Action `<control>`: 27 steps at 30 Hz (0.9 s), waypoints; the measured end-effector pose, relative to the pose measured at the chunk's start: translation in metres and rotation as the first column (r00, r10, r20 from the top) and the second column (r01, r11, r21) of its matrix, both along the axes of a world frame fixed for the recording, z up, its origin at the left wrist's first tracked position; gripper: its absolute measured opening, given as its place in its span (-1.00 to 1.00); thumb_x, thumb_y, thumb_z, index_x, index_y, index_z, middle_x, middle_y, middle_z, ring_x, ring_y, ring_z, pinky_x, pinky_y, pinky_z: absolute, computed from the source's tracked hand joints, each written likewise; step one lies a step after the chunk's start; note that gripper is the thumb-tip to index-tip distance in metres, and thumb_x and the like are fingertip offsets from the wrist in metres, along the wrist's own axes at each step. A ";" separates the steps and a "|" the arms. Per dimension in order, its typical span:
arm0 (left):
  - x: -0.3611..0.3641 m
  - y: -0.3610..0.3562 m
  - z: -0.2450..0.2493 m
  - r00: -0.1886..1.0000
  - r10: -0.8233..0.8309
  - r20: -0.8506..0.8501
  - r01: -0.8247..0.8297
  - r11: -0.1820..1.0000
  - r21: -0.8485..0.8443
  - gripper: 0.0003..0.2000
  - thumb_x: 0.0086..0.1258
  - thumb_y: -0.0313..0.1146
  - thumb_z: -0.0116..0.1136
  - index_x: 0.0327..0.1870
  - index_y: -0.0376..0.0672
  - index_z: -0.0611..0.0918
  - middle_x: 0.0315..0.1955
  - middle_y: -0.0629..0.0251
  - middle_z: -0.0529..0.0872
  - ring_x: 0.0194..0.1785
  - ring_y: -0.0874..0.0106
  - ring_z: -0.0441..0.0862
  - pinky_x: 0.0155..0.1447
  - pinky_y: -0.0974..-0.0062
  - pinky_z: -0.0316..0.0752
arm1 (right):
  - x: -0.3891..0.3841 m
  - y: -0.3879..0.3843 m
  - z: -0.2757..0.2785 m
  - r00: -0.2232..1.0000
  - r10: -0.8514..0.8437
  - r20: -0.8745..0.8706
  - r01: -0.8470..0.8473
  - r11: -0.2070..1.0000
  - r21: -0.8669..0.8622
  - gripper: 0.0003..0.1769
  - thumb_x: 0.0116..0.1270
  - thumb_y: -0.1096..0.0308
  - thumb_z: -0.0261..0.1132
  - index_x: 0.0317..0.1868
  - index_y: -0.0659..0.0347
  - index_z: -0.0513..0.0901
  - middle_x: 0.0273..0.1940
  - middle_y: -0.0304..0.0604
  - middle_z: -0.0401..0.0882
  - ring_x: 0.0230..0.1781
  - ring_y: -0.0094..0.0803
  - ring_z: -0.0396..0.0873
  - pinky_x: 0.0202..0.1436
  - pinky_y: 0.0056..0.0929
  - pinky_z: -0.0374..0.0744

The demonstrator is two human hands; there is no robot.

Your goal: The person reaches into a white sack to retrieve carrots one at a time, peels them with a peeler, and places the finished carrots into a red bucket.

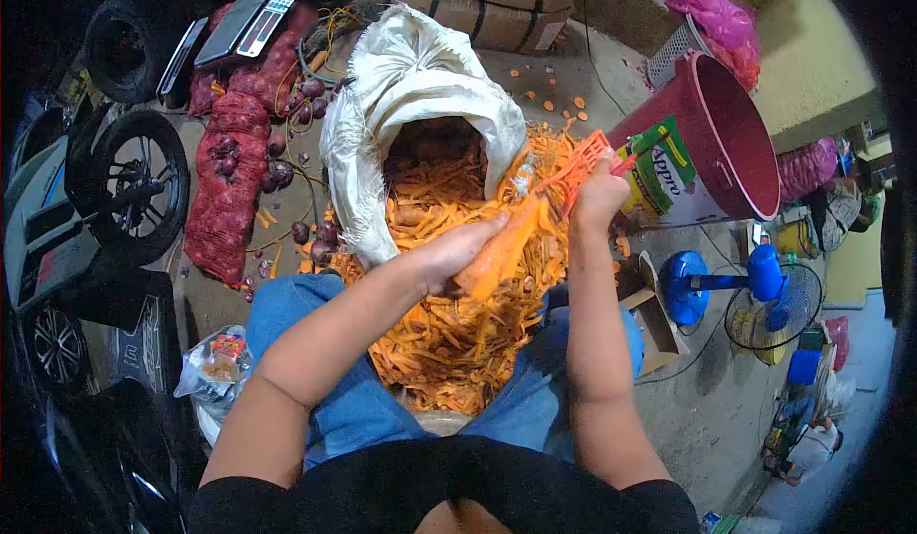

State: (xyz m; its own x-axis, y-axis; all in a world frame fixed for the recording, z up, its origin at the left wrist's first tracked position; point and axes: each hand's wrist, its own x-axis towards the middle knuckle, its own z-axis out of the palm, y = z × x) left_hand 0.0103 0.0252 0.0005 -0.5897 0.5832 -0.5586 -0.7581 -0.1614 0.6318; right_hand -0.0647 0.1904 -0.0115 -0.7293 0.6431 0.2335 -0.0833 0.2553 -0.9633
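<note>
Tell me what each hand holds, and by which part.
The left hand holds a carrot by the end nearer the body; the right hand grips a red plastic peeler on the side away from the carrot.

Loving the colours here: bright orange peels (444, 352), maroon bucket (678, 123), white sack (358, 161), purple-red onions (225, 157), blue fan (685, 288).

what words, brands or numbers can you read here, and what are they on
"Appro": on the green, yellow and white label of the dark red bucket; its smaller print is too blurred to read.
Scale: markings around the keys, too small to read.
Motorcycle panel: pale lettering, not clear enough to quote.
Red packet by the plastic bag: print too small to read.
No numbers or signs can be made out.
</note>
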 end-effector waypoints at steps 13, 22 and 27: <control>0.000 -0.017 0.005 0.996 -0.007 0.089 -0.009 0.984 0.177 -0.61 0.28 -0.07 -0.33 -0.12 -0.21 0.38 -0.41 0.30 0.54 -0.46 0.48 0.52 -0.39 0.55 0.47 | -0.007 0.037 0.006 0.990 -0.043 -0.136 -0.031 0.867 -0.498 -0.76 0.18 0.25 0.03 -0.48 0.26 0.39 -0.58 -0.29 0.34 -0.64 -0.60 0.30 -0.60 -0.56 0.31; -0.014 -0.028 -0.007 0.968 0.241 -0.068 -0.241 0.971 0.009 -0.66 0.27 -0.15 -0.30 -0.18 -0.24 0.42 -0.41 0.32 0.54 -0.41 0.53 0.50 -0.30 0.62 0.41 | 0.042 -0.046 0.032 0.920 0.390 0.042 -0.392 0.918 0.061 -0.77 0.22 0.28 -0.04 -0.42 0.30 0.39 -0.60 -0.34 0.23 -0.55 -0.58 0.18 -0.46 -0.55 0.23; -0.019 -0.036 -0.004 0.952 0.306 0.022 -0.306 0.948 0.083 -0.68 0.24 -0.15 -0.27 -0.20 -0.23 0.39 -0.45 0.27 0.51 -0.43 0.46 0.48 -0.33 0.56 0.41 | 0.016 -0.024 0.028 0.930 0.356 -0.090 -0.344 0.931 0.122 -0.76 0.22 0.25 -0.02 -0.44 0.28 0.38 -0.63 -0.37 0.27 -0.62 -0.64 0.19 -0.54 -0.61 0.23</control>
State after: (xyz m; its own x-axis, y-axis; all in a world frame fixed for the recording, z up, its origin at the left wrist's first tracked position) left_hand -0.0083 -0.0108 -0.0036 -0.7425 0.4207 -0.5213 -0.6695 -0.4388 0.5994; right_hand -0.0486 0.1667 0.0166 -0.8702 0.3198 0.3747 -0.2877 0.2877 -0.9135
